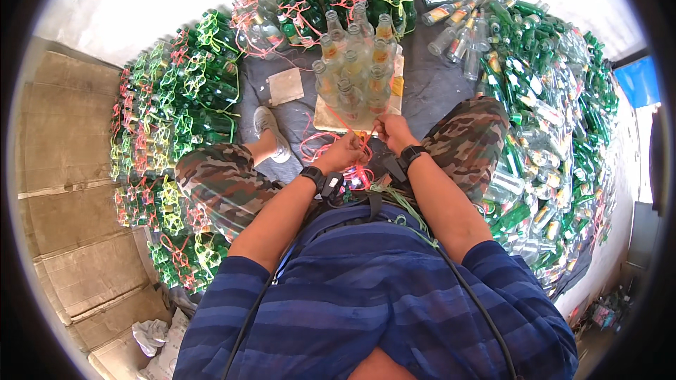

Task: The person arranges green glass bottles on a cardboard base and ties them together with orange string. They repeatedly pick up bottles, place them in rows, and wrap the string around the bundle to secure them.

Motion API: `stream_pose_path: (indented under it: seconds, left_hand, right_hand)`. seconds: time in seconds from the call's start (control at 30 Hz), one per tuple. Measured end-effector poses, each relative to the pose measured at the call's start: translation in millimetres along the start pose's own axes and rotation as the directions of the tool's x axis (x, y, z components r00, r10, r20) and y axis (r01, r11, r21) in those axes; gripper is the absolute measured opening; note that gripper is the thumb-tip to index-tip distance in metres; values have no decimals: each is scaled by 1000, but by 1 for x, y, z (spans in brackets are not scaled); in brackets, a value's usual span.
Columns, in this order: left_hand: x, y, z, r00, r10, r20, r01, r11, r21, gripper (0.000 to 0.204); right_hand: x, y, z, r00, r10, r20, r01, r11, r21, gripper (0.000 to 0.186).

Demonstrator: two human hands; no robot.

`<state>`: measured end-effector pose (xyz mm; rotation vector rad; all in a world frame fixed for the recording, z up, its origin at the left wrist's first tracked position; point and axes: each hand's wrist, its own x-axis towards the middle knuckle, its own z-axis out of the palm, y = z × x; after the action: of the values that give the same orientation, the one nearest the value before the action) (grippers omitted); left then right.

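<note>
1. Grey sheet (426, 84) spreads below; over it the left hand (343, 153) and right hand (396, 131) sit close together, fingers pinched on red cord (340, 120).
2. Cord looks light and limp — best gripped close to the bottles.
3. Clear bottles (350, 70) stand grouped upright on a board (327, 119), just beyond the hands; probably heavy together, slick, breakable — hold them low.
4. Loose tangle (360, 177) beneath the hands could snag.
5. Bound bundles (211, 63) crowd the left; a loose pile (542, 91) hems in the right.
</note>
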<state>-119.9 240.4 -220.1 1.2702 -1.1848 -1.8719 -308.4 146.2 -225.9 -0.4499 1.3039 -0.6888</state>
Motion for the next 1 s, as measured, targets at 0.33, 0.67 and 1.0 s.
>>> stream_pose_path:
  seconds: [0.33,0.67,1.0]
  left_hand:
    - [0,-26,-11,941,-260,215,273,962,-31,19]
    - [-19,16,-9,845,-414,340,313,896,314,16]
    - [-23,19,-36,925,-327,193,261,917,302,17]
  right_hand:
    - [-28,7,-10,964,169,206,-73,911,-406,9]
    - [-48,13,1,899,310,311,-167,896,-412,18]
    - [-49,12,-3,914,293,280,-200,927,-318,20]
